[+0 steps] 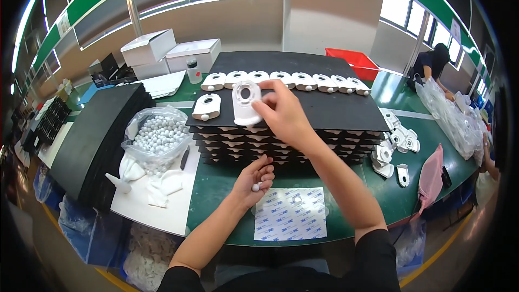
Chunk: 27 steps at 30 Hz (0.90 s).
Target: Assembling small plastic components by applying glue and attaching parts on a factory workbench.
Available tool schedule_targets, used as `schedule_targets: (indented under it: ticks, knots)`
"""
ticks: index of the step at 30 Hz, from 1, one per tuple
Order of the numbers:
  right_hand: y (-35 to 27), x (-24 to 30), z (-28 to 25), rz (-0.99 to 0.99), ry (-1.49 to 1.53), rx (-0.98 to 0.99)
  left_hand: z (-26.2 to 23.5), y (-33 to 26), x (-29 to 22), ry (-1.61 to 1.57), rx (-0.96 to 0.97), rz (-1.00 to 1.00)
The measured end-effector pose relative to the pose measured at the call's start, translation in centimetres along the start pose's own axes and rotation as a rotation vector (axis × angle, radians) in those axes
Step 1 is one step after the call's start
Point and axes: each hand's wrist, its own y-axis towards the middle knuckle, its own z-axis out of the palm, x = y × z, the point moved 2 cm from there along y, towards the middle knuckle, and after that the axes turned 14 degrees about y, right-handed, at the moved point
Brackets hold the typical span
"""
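Note:
Over the top black board [335, 111] of a layered stack, my right hand [286, 114] pinches a white plastic part with a round hole [245, 112]. My left hand [250, 185] is lower, in front of the stack, with its fingers curled round small white balls [255, 187]. Thumb and forefinger of that hand are pressed together. A row of similar white parts [281, 79] lies along the board, small balls showing at the edges of several. One more white part [206, 108] rests at the board's left, beside the held one.
A bag of white balls [161, 134], a dropper bottle [118, 184] and a black-handled tool [185, 158] are at left. Below my hands lies a printed sheet [291, 215]. Loose white parts [400, 138] and a pink pouch [431, 178] sit right. A person [431, 67] works beyond.

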Motion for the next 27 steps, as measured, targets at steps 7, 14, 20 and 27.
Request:
schedule_targets:
  ticks: [7,14,20,27]
  knots:
    - [5.6,-3.9,1.7,0.295,-0.045,0.169,-1.2,0.6,0.2,-0.181,-0.093,-0.026]
    - [1.6,-0.2,-2.7,0.162,0.093,0.068,-1.1,0.8,1.0,-0.004,-0.13,-0.042]
    - [-6.0,4.9,-11.4,-0.177,-0.046,-0.359,-0.5,0.2,0.8,0.205,-0.127,-0.031]
    - [-14.6,-2.2,-27.7,0.079,-0.645,-0.568,1.2,0.0,1.4,0.286,-0.076,-0.053]
